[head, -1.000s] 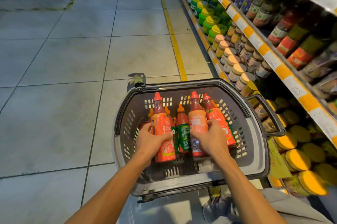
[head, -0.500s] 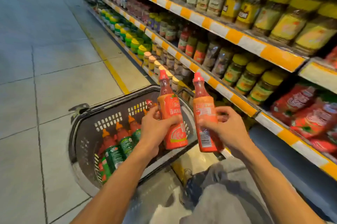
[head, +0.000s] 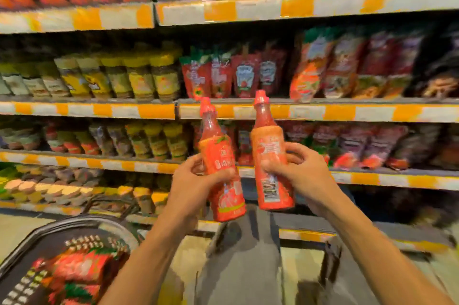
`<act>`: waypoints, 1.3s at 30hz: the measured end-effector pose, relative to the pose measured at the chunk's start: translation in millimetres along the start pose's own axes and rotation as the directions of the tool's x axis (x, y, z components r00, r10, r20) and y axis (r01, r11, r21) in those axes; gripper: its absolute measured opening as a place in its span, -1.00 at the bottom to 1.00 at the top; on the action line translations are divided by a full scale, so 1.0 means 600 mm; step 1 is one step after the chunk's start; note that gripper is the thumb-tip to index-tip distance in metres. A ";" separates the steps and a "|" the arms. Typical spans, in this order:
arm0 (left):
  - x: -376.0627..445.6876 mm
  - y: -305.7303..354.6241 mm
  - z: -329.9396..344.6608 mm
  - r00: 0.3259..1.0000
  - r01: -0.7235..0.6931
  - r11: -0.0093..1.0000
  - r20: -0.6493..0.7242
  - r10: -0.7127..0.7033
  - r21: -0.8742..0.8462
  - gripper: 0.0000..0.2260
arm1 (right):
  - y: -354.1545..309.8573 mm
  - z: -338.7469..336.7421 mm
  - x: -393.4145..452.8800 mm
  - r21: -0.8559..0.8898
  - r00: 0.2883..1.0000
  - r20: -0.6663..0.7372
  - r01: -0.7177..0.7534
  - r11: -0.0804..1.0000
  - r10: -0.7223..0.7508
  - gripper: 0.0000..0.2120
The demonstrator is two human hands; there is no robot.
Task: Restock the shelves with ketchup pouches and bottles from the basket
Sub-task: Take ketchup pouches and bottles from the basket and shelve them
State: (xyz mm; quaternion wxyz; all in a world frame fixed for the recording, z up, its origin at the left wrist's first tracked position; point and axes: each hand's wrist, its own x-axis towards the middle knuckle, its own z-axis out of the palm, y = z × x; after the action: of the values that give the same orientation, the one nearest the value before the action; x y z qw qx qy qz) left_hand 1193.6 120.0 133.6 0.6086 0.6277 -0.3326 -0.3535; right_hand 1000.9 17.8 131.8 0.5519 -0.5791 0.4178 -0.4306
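Observation:
My left hand (head: 192, 186) grips an orange-red ketchup bottle (head: 219, 160) with a red cap, tilted a little to the left. My right hand (head: 303, 176) grips a second ketchup bottle (head: 269, 153), barcode side towards me. Both bottles are raised in front of the shelves, at the height of the shelf edge (head: 323, 112). Red ketchup pouches (head: 231, 76) stand on the shelf just above the bottle caps. The grey basket (head: 37, 237) sits at the lower left on the floor with more red and green bottles (head: 74, 272) lying in it. The picture is blurred.
Yellow-lidded jars (head: 139, 76) fill the shelf to the left of the pouches. More red pouches (head: 347, 148) line the shelf behind my right hand. Round jars (head: 49, 190) fill the low left shelf. My grey-trousered knee (head: 243, 262) is below the hands.
Both hands lifted a bottle each out of the basket and raised them towards the shelves. My view swung right and up from the aisle floor onto the shelf fronts.

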 end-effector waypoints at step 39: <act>0.198 -0.633 0.893 0.661 0.016 0.948 0.707 -0.249 0.319 -0.48 | 0.698 -0.713 0.072 -0.129 0.663 -0.726 -0.394 0.910 0.184 -0.59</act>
State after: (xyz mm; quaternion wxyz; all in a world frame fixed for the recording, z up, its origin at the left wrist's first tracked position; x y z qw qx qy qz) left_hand 797.0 -249.4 -255.6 0.2967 0.5340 -0.5503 -0.5693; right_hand 598.5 -160.4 -276.6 0.3280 -0.3688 0.7379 -0.4602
